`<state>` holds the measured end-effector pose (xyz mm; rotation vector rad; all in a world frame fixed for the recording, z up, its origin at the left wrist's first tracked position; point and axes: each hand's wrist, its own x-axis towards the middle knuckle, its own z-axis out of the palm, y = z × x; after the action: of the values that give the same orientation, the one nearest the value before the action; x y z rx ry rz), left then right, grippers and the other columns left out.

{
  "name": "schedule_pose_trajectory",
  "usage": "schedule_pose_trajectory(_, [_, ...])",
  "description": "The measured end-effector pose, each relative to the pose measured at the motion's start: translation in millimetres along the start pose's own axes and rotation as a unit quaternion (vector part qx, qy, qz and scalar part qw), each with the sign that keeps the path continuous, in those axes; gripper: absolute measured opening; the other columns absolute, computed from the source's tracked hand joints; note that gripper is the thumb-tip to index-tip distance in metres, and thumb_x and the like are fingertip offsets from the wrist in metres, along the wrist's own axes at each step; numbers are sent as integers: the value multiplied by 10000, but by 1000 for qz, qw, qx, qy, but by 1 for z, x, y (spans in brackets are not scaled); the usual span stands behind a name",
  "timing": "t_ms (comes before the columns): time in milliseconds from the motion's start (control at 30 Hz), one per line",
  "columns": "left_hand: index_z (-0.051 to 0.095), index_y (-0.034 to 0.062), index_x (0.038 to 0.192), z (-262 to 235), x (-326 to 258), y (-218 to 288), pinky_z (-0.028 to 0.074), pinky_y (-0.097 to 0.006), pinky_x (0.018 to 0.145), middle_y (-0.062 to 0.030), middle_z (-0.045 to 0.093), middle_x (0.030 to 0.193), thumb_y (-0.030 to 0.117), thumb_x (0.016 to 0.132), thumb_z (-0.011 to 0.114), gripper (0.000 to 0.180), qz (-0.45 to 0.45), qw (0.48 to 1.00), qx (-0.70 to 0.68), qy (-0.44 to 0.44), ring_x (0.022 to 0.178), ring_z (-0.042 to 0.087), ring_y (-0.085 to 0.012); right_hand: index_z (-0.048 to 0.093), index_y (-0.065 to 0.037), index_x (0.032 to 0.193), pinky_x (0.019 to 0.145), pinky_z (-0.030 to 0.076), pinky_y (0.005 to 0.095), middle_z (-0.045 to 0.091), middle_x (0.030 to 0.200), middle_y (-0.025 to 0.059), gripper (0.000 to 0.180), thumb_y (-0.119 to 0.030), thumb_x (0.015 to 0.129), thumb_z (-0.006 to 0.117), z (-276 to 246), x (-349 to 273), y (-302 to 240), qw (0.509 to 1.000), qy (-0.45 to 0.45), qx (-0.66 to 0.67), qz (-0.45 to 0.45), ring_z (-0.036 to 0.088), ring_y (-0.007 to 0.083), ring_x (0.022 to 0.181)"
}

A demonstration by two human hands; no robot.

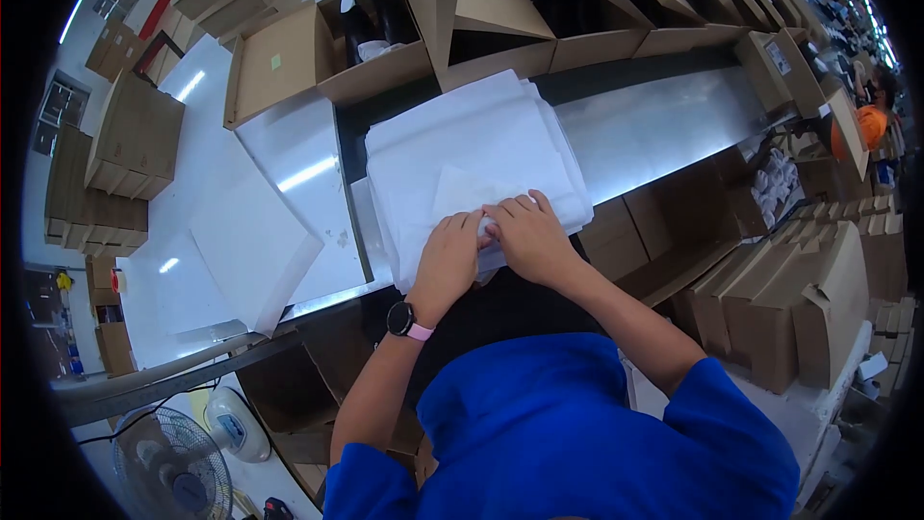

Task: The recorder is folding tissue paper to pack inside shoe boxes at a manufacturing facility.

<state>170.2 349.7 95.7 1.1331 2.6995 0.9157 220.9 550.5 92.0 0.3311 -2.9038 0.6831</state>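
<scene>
A thick stack of white paper sheets [472, 140] lies in front of me, its edges uneven. At the stack's near edge my left hand [450, 252] and my right hand [527, 236] meet, both with curled fingers. Between them they grip a small bunched piece of white tissue paper [488, 225], mostly covered by the fingers. A thin sheet lies flat on the stack just beyond my fingertips. A dark watch with a pink strap [402, 321] is on my left wrist.
Beyond the stack runs a row of open cardboard boxes, one holding dark shoes or boots [371, 24] with white paper. Loose white sheets [252, 236] lie on the shiny table to the left. Cardboard boxes [780, 308] stand at right; a fan [173, 467] is lower left.
</scene>
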Motion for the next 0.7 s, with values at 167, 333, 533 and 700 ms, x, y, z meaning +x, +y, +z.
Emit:
schedule_pose_trajectory(167, [666, -66, 1344, 2, -2, 0, 539, -515, 1055, -236, 728, 1244, 111, 1038, 724, 358, 0, 1000, 9, 5, 1177, 679, -428, 738, -61, 1420, 1246, 426, 547, 750, 1367, 149, 374, -203, 1075, 709, -16, 33, 8, 996, -82, -5, 16, 669, 386, 1306])
schedule_pose_trajectory(333, [665, -67, 1349, 6, -9, 7, 541, -518, 1082, -264, 725, 1318, 85, 1037, 749, 357, -55, 998, -7, 40, 1252, 674, -449, 646, -63, 1597, 1280, 391, 614, 693, 1550, 183, 549, -125, 1055, 710, 4, 64, 25, 994, -19, 77, -74, 612, 446, 1441])
schedule_pose_trajectory(533, [655, -72, 1421, 11, -17, 12, 531, -521, 1105, -265, 727, 1364, 75, 1027, 755, 432, -28, 996, 0, 81, 1271, 673, -448, 588, -65, 1650, 1369, 274, 645, 734, 1463, 240, 508, -213, 1166, 555, 6, 57, 25, 987, -133, -3, -85, 571, 442, 1529])
schedule_pose_trajectory(700, [661, -51, 1437, 8, -16, 15, 525, -518, 1113, -244, 718, 1336, 66, 1014, 764, 451, -33, 995, 36, 89, 1270, 664, -442, 656, -55, 1576, 1383, 236, 646, 756, 1425, 234, 473, -275, 1174, 541, -18, 45, 16, 982, -170, 20, -77, 629, 419, 1446])
